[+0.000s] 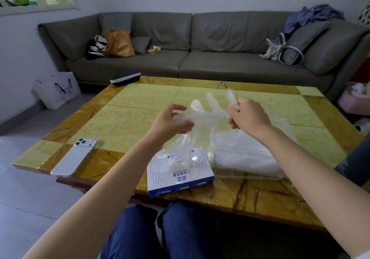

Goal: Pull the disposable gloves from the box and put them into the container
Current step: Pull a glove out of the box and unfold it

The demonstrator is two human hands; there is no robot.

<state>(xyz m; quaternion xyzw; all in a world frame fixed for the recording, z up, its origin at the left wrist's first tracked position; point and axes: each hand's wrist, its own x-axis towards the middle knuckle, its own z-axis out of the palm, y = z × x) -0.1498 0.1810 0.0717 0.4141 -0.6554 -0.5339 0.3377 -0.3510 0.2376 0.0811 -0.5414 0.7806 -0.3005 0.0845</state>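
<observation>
A clear disposable glove (208, 111) is stretched between my two hands above the table. My left hand (172, 122) pinches its cuff end, and my right hand (247, 116) grips the finger end. Below them lies the blue and white glove box (180, 173) near the table's front edge, with more thin plastic rising from its opening. To the right of the box sits a clear plastic container (248, 154) holding a pile of whitish gloves, partly hidden by my right forearm.
A white phone (74, 156) lies face down at the table's front left. A dark case (125, 77) sits at the far left corner. A grey sofa (200, 58) with bags and cushions stands behind the yellow marble table (124, 122). My knees are under the front edge.
</observation>
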